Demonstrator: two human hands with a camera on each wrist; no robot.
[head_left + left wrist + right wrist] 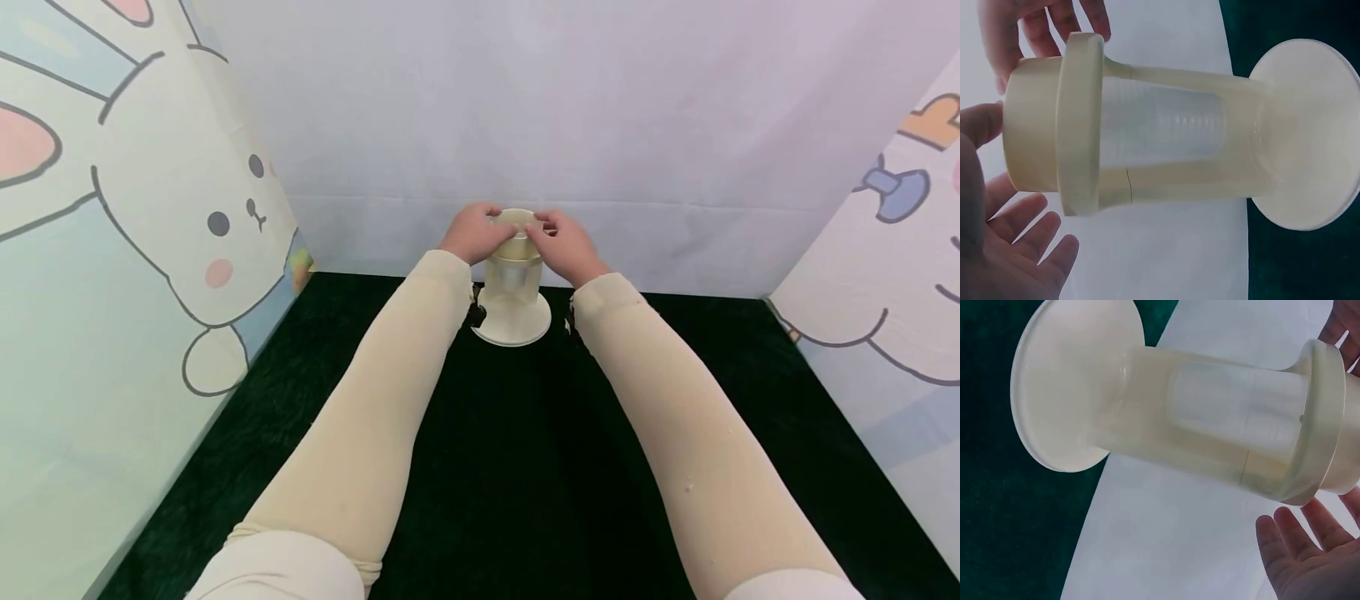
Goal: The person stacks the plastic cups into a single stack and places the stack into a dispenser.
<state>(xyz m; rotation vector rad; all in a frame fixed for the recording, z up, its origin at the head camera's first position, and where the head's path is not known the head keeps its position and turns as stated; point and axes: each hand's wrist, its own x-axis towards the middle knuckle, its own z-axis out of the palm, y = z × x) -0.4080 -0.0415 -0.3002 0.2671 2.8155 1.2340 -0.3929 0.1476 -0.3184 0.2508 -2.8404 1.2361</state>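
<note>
A cream plastic cylinder (517, 283) with a flared round base (512, 322) stands upright at the far edge of the dark green cloth. Below its thick collar (1079, 125), a clear window shows a ribbed translucent part (1179, 122) inside. A shorter cream top piece (1032, 125) rises above the collar. My left hand (477, 235) holds this top piece from the left, thumb at its upper rim and other fingers spread. From the right, my right hand (566, 247) holds the same rim; in the right wrist view its fingers (1329, 528) extend beside the collar, partly cut off by the frame.
Dark green cloth (510, 467) covers the table. A white curtain (600, 125) hangs close behind the cylinder. Side panels with cartoon drawings, a rabbit (187, 208) on the left, enclose both sides.
</note>
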